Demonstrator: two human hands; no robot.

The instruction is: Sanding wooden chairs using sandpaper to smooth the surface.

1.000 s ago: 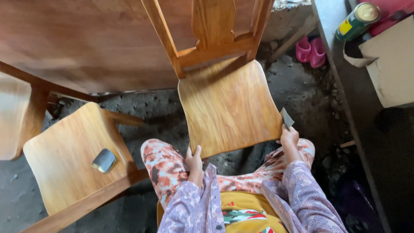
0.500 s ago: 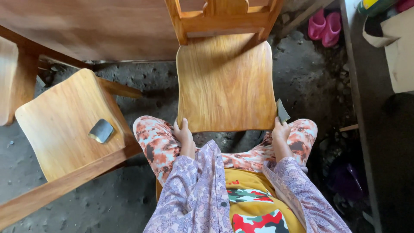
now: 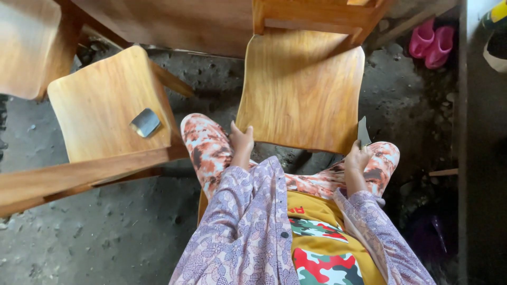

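A varnished wooden chair (image 3: 301, 87) stands in front of my knees, its seat facing me. My left hand (image 3: 242, 140) grips the seat's near left corner, thumb on top. My right hand (image 3: 357, 157) holds the near right corner and also pinches a small grey piece of sandpaper (image 3: 363, 132) that sticks up beside the seat edge. My legs in patterned orange trousers sit under the seat's front edge.
A second wooden chair (image 3: 100, 100) stands at the left with a folded grey sandpaper piece (image 3: 145, 122) on its seat. A large wooden panel (image 3: 174, 24) lies behind. Pink shoes (image 3: 432, 39) sit at the upper right, a dark bench (image 3: 480, 132) along the right.
The chair has come closer to me and squared up, and my view has tipped down and left. Both hands stay on the seat's front corners.
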